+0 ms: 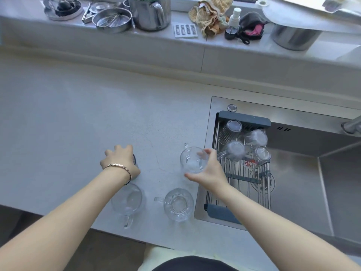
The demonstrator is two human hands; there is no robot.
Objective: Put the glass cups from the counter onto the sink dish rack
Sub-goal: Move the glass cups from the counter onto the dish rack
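Observation:
My right hand point(210, 171) grips a clear glass mug point(190, 160) by its rim, just left of the sink's edge. My left hand point(121, 162) is closed over a dark cup point(134, 160) on the counter, which it mostly hides. Two more glass mugs stand upright near the counter's front edge: one point(128, 200) partly under my left forearm, the other point(178, 204) beside the sink. The dish rack point(244, 119) spans the sink's left end and holds several upturned glass cups point(235, 150).
The steel sink basin point(304, 173) lies right of the rack, with a tap point(351, 127) at its far right. On the back ledge stand a steel pot point(150, 13), a round tin point(112, 20), cloths point(212, 14) and a spray bottle point(233, 22).

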